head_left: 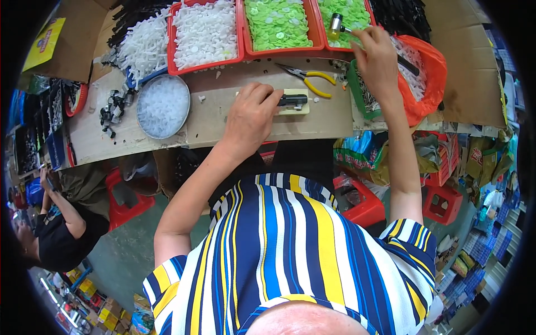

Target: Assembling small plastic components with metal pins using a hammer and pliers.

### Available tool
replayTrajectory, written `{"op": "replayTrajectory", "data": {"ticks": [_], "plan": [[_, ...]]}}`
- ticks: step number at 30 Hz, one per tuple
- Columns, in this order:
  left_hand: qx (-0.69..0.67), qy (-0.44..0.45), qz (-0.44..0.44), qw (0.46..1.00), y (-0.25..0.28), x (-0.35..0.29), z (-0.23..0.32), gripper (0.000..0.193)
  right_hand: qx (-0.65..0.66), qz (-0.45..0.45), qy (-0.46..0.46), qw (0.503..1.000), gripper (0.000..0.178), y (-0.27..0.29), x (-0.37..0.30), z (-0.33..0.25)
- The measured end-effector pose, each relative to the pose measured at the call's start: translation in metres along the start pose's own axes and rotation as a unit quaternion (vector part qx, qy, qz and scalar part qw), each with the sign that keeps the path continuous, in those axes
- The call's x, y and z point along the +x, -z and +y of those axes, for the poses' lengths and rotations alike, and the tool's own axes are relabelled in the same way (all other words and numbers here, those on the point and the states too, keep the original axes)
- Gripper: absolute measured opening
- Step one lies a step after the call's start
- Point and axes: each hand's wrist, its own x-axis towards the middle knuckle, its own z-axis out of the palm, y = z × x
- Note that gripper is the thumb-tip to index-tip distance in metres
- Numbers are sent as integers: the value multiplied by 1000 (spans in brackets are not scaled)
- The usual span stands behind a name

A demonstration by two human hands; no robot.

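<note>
My right hand (379, 61), raised at the right, is closed around a small hammer (334, 28) with a metal and yellow head; its black handle sticks out past my palm. On the table, the fingers of my left hand (251, 114) are curled onto a black part (293, 100) lying in a cream block (301, 109). My palm hides the left end of both. Behind them lie pliers (318, 82) with yellow handles, jaws pointing left. A tiny white piece (316, 100) sits just right of the block.
Red trays hold white plastic pieces (205, 34) and green discs (278, 25). A round dish (163, 106) of translucent pieces stands left, beside black and metal parts (114, 109). At the right are a red bag (430, 84) and a green basket (360, 92). Another person (67, 229) sits far left.
</note>
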Motion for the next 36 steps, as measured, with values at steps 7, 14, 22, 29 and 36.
{"op": "replayTrajectory", "data": {"ticks": [7, 14, 22, 29, 36], "plan": [[-204, 87, 15, 975, 24, 15, 6, 42, 174, -191, 10, 966, 25, -7, -45, -57], [-372, 205, 12, 905, 28, 1, 11, 32, 46, -257, -15, 965, 7, -19, -28, -72], [-322, 233, -17, 918, 28, -4, 8, 27, 337, -166, -34, 926, 20, 24, -45, -88], [-310, 200, -29, 929, 25, -4, 13, 28, 289, -207, 6, 935, 23, 30, -54, -101], [-350, 203, -92, 910, 32, -16, 3, 28, 273, -233, 34, 933, 15, 30, -72, -107]]}}
